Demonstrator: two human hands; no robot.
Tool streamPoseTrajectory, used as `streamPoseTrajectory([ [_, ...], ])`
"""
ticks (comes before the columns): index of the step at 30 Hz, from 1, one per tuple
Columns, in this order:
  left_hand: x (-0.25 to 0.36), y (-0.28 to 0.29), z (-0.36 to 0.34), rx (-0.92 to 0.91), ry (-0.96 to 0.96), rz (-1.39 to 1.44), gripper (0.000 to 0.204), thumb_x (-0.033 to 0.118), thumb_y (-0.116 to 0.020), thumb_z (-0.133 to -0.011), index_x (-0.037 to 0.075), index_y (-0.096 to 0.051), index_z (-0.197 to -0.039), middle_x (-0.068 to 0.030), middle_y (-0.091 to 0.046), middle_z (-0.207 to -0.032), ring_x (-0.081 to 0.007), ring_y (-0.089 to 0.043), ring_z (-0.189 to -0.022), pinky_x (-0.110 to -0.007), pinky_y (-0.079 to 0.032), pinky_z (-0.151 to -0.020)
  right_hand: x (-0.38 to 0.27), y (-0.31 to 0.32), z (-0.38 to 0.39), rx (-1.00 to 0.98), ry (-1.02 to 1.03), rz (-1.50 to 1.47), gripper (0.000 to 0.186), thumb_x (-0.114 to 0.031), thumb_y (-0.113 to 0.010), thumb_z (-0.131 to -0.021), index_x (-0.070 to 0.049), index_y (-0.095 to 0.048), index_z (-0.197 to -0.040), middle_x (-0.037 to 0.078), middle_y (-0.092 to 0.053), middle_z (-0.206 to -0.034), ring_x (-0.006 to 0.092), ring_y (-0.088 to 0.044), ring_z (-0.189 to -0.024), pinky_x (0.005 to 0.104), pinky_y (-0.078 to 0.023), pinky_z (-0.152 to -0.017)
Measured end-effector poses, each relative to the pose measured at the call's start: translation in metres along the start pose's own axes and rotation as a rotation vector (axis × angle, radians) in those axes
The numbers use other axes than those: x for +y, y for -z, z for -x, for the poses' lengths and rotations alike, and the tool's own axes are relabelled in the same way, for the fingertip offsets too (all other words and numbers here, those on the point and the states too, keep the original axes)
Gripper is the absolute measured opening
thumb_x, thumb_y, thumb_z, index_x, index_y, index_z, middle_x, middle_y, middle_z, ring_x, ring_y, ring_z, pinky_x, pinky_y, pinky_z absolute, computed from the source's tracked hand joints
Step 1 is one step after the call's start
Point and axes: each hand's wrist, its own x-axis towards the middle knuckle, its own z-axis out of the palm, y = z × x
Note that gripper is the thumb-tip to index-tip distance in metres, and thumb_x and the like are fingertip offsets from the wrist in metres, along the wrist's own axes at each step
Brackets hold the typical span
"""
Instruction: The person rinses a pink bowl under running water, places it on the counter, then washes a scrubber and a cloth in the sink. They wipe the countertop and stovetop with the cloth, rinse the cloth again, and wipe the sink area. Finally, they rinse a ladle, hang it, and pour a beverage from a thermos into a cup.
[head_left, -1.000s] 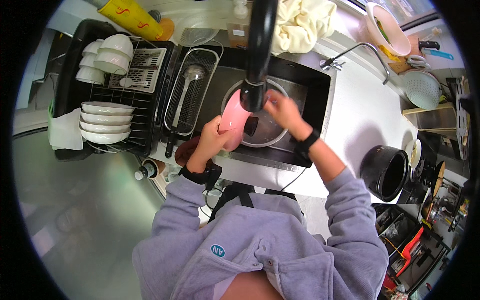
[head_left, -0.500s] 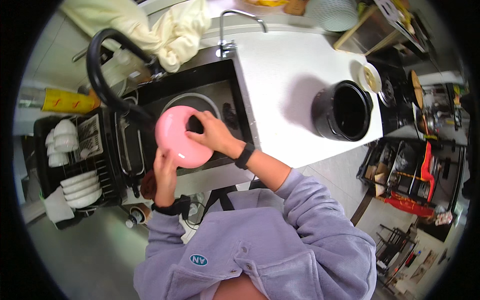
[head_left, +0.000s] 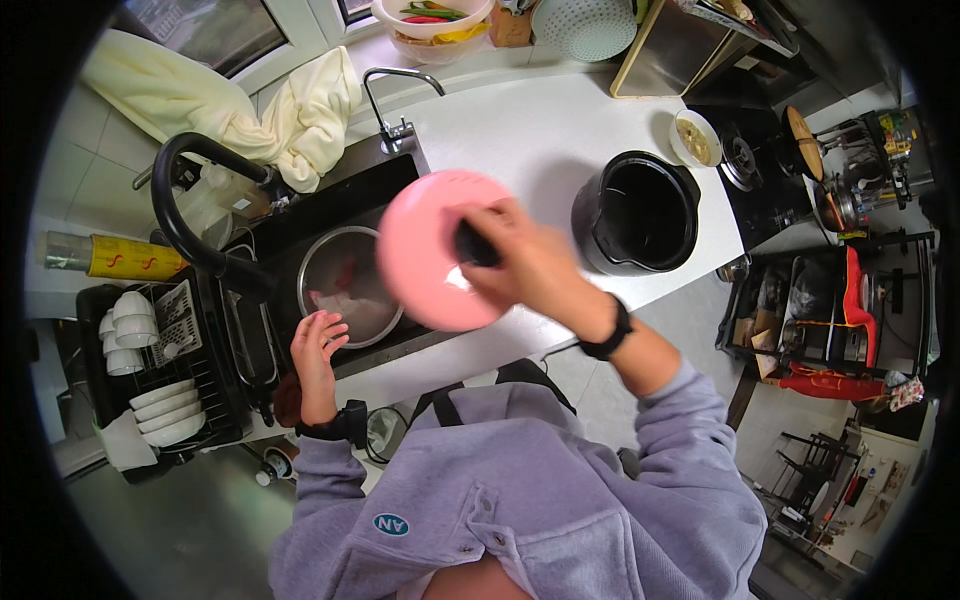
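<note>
A round pink lid (head_left: 420, 275) with a black knob is lifted over the right side of the black sink (head_left: 430, 155), gripped at the knob by my right hand (head_left: 540, 265) and slightly blurred. My left hand (head_left: 315, 365) has let its fingers curve apart, holding nothing, at the front rim of a steel bowl (head_left: 355, 245) in the sink. Pale pieces with some red (head_left: 345, 305) lie in that bowl. To the right, a black pot (head_left: 645, 210) stands uncovered on the white counter (head_left: 515, 120).
A drying rack (head_left: 200, 350) with white bowls is left of the sink, below a black tap (head_left: 165, 195). A cream cloth (head_left: 305, 140) hangs behind. A small bowl of food (head_left: 695, 140) sits near the stove (head_left: 750, 160); a cart (head_left: 795, 310) stands at the right.
My right hand has carried the pink lid up and rightward from over the sink, uncovering the steel bowl. My left hand has let go of the lid. The view has swung to the right.
</note>
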Motion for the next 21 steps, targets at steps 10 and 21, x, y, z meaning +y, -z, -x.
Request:
streamPoseTrajectory([
  [10, -0.008, -0.047, 0.007, -0.079, 0.073, -0.117, 0.020, 0.018, -0.055, -0.091, 0.001, -0.055, -0.101, -0.0123, -0.065, -0.091, -0.0189, -0.065, -0.076, -0.027, -0.053, -0.063, 0.114, 0.139, 0.066, 0.165, -0.347, 0.347, 0.053, -0.021, -0.074, -0.070, -0.011, -0.057, -0.119, 0.013, -0.060, -0.107, 0.0305, -0.063, -0.090, 0.0361, -0.051, -0.077],
  [21, -0.010, -0.054, 0.015, -0.047, 0.041, -0.151, 0.019, 0.017, -0.055, -0.090, 0.000, -0.057, -0.100, -0.0115, -0.065, -0.090, -0.0176, -0.065, -0.074, -0.027, -0.053, -0.061, 0.191, 0.124, 0.076, 0.090, -0.439, 0.477, 0.056, -0.028, -0.073, -0.070, -0.015, -0.056, -0.122, 0.013, -0.060, -0.103, 0.0325, -0.063, -0.086, 0.0381, -0.051, -0.073],
])
